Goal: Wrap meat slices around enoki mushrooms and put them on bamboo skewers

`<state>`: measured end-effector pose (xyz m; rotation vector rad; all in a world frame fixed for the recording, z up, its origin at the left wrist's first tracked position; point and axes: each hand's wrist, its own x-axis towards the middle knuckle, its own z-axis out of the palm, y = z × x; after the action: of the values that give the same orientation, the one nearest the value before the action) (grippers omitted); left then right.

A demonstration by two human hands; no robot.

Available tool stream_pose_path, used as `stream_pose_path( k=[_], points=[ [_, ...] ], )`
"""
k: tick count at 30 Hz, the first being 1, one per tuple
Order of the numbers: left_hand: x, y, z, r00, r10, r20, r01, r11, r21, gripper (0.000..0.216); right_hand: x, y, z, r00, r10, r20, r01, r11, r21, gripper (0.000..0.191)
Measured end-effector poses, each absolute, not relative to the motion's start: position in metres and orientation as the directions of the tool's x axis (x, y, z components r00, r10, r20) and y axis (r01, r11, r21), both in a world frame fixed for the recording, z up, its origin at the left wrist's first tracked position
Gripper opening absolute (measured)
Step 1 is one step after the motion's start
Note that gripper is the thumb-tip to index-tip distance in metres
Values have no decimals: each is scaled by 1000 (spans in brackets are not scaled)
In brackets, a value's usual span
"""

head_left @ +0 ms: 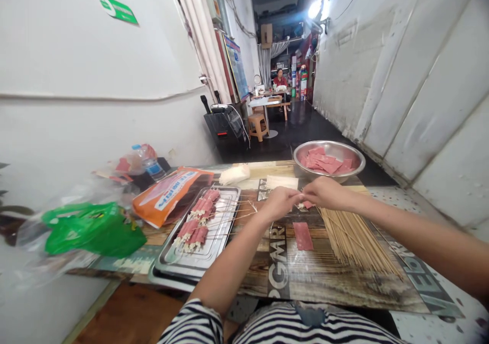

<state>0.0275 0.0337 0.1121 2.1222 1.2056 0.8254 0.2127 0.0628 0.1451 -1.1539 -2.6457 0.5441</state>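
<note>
The left hand [281,203] and right hand [324,191] meet with fingertips drawn close together; a small pink piece [307,205] shows just below them, though whether they grip it I cannot tell. A flat pink slice [303,236] lies at six o'clock, bare sticks [355,237] at four. At eight, a metal tray [183,263] holds finished wrapped skewers [198,221]. Still unused: a white bundle [281,182] at eleven, another bundle [235,174] at ten, and pink slices [326,161] in the steel bowl [360,159] at one.
</note>
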Motion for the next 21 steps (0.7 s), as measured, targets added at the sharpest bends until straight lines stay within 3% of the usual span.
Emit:
stream_pose_path(
  k=[2,5,7,10,14,18,21],
  points=[
    [31,30,104,352,859,370,530,-509,678,35,215,61,140,-609,793,-29,543,390,-744,34],
    [41,23,91,223,851,476,471,-521,712,36,214,54,127,-509,859,-51,236,83,-968,40],
    [46,19,87,180,850,495,450,-518,727,33,212,50,116,-448,893,-34,63,-6,-998,42],
    [46,17,88,284,828,483,525,-556,645,30,211,43,101,-444,894,-62,-110,-123,-986,39],
    [38,16,87,451,809,377,600,-588,542,28,215,35,84,-489,860,-149,-144,-248,-958,37],
    [30,5,65,380,891,249,476,-418,773,21,220,22,64,-475,864,-166,-71,-226,-971,37],
    [27,-10,43,293,948,128,341,-228,912,24,223,11,50,-483,854,-193,92,-169,-981,36]
  ],
)
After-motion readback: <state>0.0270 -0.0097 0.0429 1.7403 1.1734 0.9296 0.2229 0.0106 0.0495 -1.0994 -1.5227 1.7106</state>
